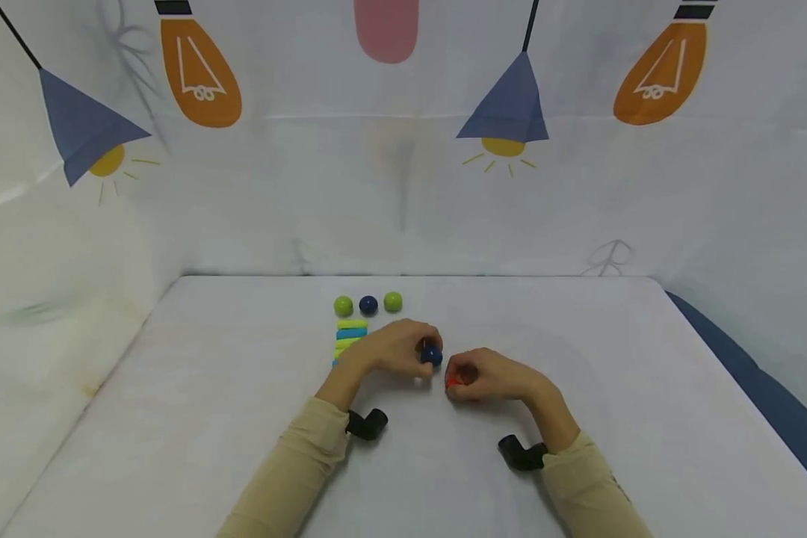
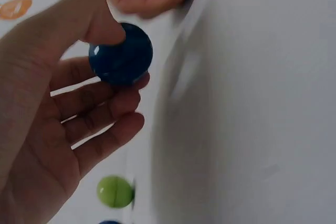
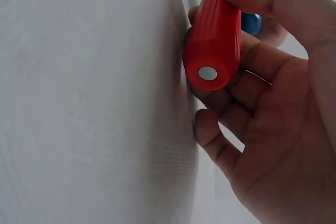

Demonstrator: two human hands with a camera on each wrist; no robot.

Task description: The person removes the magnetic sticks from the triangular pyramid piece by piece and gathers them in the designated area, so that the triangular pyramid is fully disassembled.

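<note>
Near the middle of the white table, my left hand [image 1: 397,347] pinches a dark blue ball [image 2: 126,62] between thumb and fingertips. The ball is held just above the surface, facing the other hand. Close by on the right, my right hand [image 1: 494,373] grips a red ridged magnetic stick [image 3: 212,43] between thumb and fingers. A round silvery metal spot shows in the stick's near end in the right wrist view. From the head view, most of the red stick is hidden by the fingers. Ball and stick are apart.
Behind the left hand, a green ball [image 1: 344,305], a blue ball [image 1: 368,305] and another green ball [image 1: 393,301] stand in a row. Several yellow-green sticks [image 1: 352,324] and blue sticks [image 1: 352,333] lie stacked side by side, partly hidden by the left hand.
</note>
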